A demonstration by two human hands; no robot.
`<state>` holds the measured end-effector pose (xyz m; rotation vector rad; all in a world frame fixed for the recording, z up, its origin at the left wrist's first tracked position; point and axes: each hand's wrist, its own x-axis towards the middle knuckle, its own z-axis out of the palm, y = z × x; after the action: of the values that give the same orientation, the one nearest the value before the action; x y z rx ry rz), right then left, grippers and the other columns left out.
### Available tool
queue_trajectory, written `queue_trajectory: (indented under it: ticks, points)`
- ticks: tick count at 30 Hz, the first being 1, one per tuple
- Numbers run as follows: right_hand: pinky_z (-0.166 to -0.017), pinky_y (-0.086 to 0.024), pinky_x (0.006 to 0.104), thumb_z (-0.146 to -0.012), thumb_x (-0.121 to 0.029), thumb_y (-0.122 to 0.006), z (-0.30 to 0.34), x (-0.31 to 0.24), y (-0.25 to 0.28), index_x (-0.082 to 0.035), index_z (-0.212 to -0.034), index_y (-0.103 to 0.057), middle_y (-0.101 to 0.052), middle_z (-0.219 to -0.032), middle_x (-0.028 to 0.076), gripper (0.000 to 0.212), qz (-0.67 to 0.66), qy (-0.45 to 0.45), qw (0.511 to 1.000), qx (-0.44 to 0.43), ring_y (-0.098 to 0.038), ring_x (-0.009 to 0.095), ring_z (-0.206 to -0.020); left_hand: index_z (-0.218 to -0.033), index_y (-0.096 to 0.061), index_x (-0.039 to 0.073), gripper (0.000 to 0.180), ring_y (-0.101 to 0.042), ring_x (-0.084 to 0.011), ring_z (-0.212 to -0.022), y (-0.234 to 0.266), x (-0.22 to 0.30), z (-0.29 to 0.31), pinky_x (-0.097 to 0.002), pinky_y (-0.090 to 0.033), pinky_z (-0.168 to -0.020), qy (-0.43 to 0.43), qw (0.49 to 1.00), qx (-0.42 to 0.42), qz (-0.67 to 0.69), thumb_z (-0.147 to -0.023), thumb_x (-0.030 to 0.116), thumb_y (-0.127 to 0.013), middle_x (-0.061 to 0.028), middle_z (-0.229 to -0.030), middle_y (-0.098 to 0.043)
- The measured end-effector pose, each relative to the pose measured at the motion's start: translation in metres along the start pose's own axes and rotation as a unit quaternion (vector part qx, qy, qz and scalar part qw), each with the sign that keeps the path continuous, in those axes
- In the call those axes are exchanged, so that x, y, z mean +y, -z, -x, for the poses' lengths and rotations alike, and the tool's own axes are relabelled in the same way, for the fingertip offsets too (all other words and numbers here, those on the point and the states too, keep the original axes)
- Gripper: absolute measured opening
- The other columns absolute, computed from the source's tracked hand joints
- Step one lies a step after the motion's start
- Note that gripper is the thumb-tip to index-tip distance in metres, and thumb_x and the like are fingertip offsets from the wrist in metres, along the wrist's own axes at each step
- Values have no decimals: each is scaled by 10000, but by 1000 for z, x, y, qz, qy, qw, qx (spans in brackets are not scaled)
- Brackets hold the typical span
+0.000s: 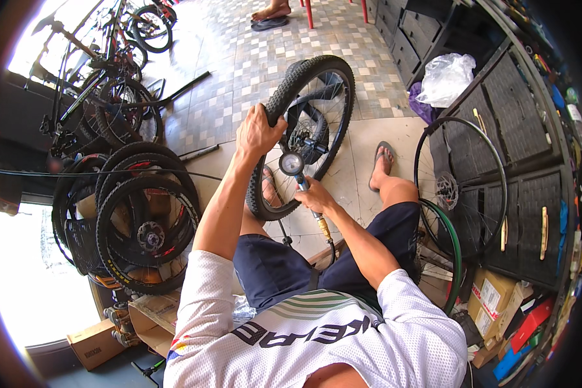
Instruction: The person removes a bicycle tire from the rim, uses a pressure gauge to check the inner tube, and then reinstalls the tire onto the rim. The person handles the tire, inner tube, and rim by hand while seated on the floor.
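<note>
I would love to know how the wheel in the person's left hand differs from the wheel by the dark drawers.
The held wheel wears a thick, knobby tire, while the drawer-side wheel shows only a thin rim outline. The left hand grips the held wheel, whereas neither hand touches the drawer-side wheel. Both have spokes and a brake disc at the hub.
</note>
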<state>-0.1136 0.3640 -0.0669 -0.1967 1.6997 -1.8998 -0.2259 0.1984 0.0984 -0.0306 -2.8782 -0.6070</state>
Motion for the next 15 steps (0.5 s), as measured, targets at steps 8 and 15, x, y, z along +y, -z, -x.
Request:
queue_trajectory:
  ticks: [8, 15]
  points:
    - [-470, -408, 294, -786, -141, -688, -1, -3, 2, -55, -868, -547, -526, -632, -2, 184, -17, -78, 997, 12, -493, 110, -505, -967, -528, -34, 487, -636, -475, -929, 1, -3, 1, -534, -498, -810, -4, 1000, -1, 2, -859, 420, -667, -289, -974, -635]
    - [-513, -462, 369, -752, -274, -674, -4, 7, 2, 33, -781, -554, -570, -599, 103, 331, 75, -33, 996, 46, -567, 202, -513, -958, -524, -37, 484, -630, -471, -910, 2, -8, -2, -528, -488, -810, -17, 999, -26, 18, -867, 417, -662, -298, -943, -628]
